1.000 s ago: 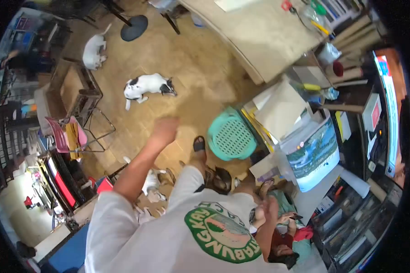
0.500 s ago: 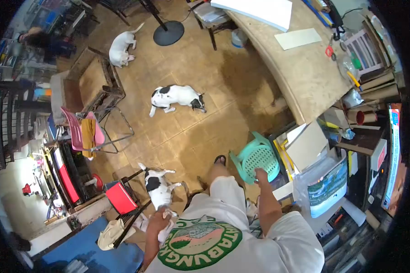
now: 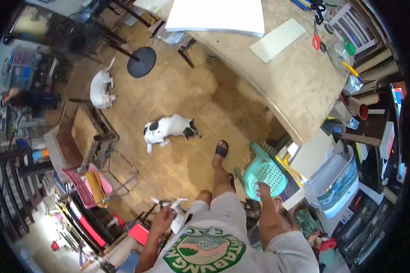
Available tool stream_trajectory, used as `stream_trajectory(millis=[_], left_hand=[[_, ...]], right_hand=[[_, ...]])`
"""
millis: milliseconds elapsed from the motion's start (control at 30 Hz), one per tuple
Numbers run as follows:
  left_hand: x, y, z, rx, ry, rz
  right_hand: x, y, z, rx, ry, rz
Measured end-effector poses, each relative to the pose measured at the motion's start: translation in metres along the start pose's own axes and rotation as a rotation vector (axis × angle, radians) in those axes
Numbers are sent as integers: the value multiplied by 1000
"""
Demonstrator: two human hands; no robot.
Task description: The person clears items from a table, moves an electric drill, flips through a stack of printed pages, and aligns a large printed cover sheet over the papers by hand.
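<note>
My left hand (image 3: 161, 222) is low at the left, in front of a black and white dog (image 3: 180, 217) that lies partly hidden behind it. Its fingers are curled, with a small pale patch at them that I cannot make out. My right hand (image 3: 263, 187) hangs above the seat of a green plastic chair (image 3: 269, 178); its fingers are foreshortened, and whether it touches the chair is unclear. One foot in a dark slipper (image 3: 222, 149) is stretched forward on the tiled floor (image 3: 187, 93).
A spotted dog (image 3: 171, 129) lies ahead, a white dog (image 3: 101, 88) farther left. A large table (image 3: 300, 86) at the right bears red scissors (image 3: 316, 41). A pink folding chair (image 3: 84, 186) and wooden frame (image 3: 93, 141) stand left. Another person (image 3: 314, 239) is low at the right.
My foot has stepped forward and the view has turned. The table now fills more of the upper right; the spotted dog appears lower. A person at the lower right has come into view.
</note>
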State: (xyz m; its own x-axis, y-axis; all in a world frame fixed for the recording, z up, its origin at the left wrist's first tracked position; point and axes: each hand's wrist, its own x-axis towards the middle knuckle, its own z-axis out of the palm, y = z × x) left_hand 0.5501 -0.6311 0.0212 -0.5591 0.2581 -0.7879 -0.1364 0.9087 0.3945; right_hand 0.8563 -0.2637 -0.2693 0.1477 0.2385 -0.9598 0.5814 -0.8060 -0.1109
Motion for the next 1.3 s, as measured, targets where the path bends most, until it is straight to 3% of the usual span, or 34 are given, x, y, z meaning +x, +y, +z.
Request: stream_trajectory(millis=[133, 200, 233, 267, 333, 367, 400, 433, 467, 500, 533, 600, 667, 700, 733, 767, 800, 833, 933, 967, 1000, 1033, 1100, 1133, 1167, 1200, 1233, 1300], left_hand=[[47, 30, -17, 176, -121, -55], [63, 16, -24, 251, -171, 10], [69, 16, -32, 372, -102, 190], [74, 16, -40, 506, -4, 361], [96, -12, -55, 257, -134, 12], [112, -30, -65, 276, -136, 9], [127, -51, -77, -111, -200, -36], [131, -53, -85, -304, -232, -66], [135, -57, -93, -496, -262, -104], [138, -34, -104, -228, -246, -60], [146, -22, -112, 39, -239, -2], [161, -6, -136, 73, -290, -4], [159, 56, -165, 546, -356, -53], [166, 24, -175, 550, -363, -56], [177, -24, -191, 490, -296, 71], [182, -56, -210, 429, -231, 191], [185, -64, -226, 436, -238, 182], [190, -71, -239, 443, -176, 103], [199, -115, -278, 373, -151, 0], [206, -143, -287, 355, -194, -140], [210, -166, -293, 339, -231, -278], [206, -186, -299, 438, -163, -87], [211, -218, -301, 407, -173, -85], [207, -225, -304, 374, -183, -92], [200, -212, -303, 384, -192, -100], [199, -173, -291, 382, -167, -42], [196, -142, -283, 384, -144, 12], [199, -119, -274, 263, -203, -38]], right_hand=[[32, -21, 23, 32, 135, -72], [74, -5, 35, -9, 270, -367], [136, 26, 37, -119, 385, -474], [176, 42, 50, -456, 619, -294], [87, -32, 68, -282, 553, 107], [76, -49, 76, -253, 568, 162], [67, -59, 83, -231, 588, 223], [75, -52, 92, -231, 588, 241], [81, -42, 103, -351, 681, 135], [83, -30, 113, -470, 769, 31], [23, -73, 120, -419, 616, 108], [10, -80, 131, -486, 643, 134], [70, -38, 138, -563, 876, 12], [116, -12, 130, -638, 1009, -3], [145, 9, 134, -711, 1137, -19], [123, -4, 144, -645, 1084, 40], [77, -46, 152, -581, 1034, 99], [66, -55, 164, -750, 1136, 111], [89, -43, 198, -918, 1318, -78], [55, -80, 228, -763, 1128, 63], [57, -83, 244, -748, 1099, 33], [26, -106, 273, -752, 1118, -9], [5, -129, 312, -797, 1144, -54], [49, -108, 334, -889, 1401, -134], [-7, -141, 344, -768, 1172, -145], [3, -141, 361, -795, 1242, -167], [-38, -165, 368, -726, 1065, -196], [-36, -168, 387, -680, 997, -290]])
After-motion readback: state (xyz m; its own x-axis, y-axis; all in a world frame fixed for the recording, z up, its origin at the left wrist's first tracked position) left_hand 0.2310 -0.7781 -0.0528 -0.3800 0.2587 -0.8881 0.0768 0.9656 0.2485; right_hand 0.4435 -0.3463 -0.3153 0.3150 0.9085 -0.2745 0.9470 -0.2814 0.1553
